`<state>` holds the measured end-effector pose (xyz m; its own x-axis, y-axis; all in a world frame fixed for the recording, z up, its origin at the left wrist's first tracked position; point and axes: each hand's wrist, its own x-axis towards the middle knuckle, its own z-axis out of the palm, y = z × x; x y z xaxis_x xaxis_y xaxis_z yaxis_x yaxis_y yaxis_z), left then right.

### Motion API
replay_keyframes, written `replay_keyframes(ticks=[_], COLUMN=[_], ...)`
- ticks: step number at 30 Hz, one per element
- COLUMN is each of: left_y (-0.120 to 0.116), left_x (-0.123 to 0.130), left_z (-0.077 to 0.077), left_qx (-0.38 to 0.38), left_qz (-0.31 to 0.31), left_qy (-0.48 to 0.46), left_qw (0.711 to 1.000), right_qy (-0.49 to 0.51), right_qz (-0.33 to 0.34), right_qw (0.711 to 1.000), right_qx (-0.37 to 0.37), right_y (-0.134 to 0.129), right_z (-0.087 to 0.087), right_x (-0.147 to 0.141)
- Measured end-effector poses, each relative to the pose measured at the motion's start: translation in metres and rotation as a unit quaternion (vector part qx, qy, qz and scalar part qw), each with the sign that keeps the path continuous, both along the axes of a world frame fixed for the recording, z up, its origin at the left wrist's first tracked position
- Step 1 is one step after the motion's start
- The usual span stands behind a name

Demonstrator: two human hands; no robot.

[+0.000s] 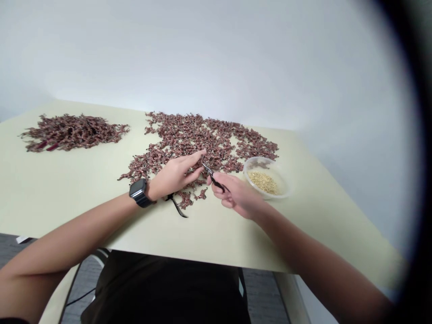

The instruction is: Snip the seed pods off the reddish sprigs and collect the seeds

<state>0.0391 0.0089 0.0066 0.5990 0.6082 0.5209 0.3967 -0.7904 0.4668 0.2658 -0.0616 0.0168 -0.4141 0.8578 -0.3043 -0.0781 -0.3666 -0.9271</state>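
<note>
My right hand is closed around small pliers with dark handles, their metal jaws pointing up and left. Close to the jaw tips, my left hand reaches over the near edge of a wide spread of small reddish-brown pieces. Its fingers extend forward with the thumb apart; whether a small piece sits between them is too small to tell. Below the left wrist, a dark curved handle lies on the table beside a few loose pieces.
A clear round bowl holding small gold-coloured bits stands right of the spread. Another heap of reddish-brown pieces lies at the left on the pale table. A wall rises behind the table.
</note>
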Motion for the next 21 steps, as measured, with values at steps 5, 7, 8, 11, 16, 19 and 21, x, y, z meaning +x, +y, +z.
replay_keyframes(ticks=[5,7,8,11,16,19,21], left_y=[0.006,0.004,0.002,-0.003,-0.007,-0.008,-0.007], left_x=[-0.006,-0.003,-0.001,0.005,0.013,0.014,0.015], left_z=[0.0,0.001,0.001,0.001,0.004,0.004,0.003], left_qx=[0.083,0.039,0.0,-0.171,-0.372,-0.416,-0.439], left_qz=[-0.049,-0.029,-0.014,-0.007,-0.076,-0.088,-0.093], left_qy=[0.063,0.037,0.016,-0.063,-0.172,-0.193,-0.211], left_qw=[0.993,0.998,1.0,0.983,0.909,0.885,0.868], right_qy=[0.043,-0.011,-0.06,-0.235,-0.338,-0.349,-0.35], right_qz=[0.055,0.026,-0.003,-0.093,-0.093,-0.078,-0.074], right_qw=[0.992,0.999,0.998,0.935,0.857,0.842,0.836], right_qx=[-0.101,-0.037,0.026,0.25,0.378,0.404,0.415], right_y=[0.005,0.006,0.007,0.007,0.009,0.009,0.009], right_z=[0.002,-0.002,-0.005,-0.013,-0.02,-0.021,-0.021], right_x=[0.008,0.008,0.008,0.007,0.009,0.011,0.011])
